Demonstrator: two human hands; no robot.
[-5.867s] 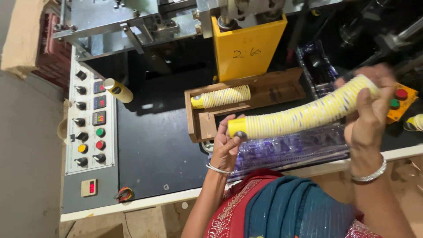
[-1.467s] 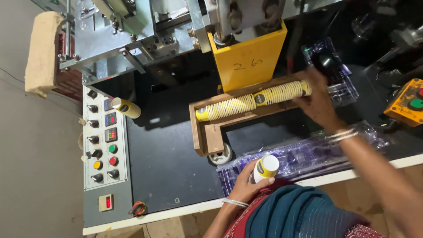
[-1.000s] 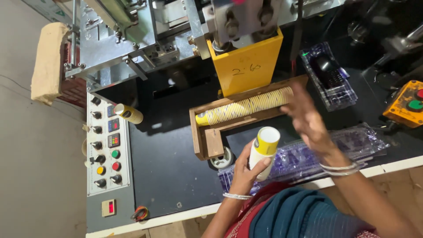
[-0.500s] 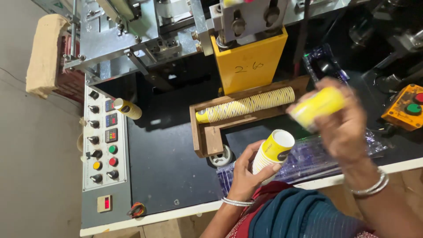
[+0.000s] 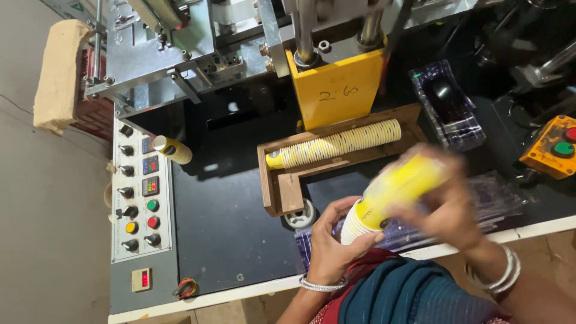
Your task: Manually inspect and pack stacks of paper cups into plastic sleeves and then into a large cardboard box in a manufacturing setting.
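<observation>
Cups (image 5: 393, 195), a yellow-and-white nested stack at lower centre, gripped by left hand (image 5: 336, 243) and motion-blurred right hand (image 5: 447, 207).

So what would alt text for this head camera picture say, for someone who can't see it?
Seen from above, a person's left hand and blurred right hand hold a yellow cup stack over a black table. Behind, more cups lie in a wooden tray, with a button panel at left.
</observation>
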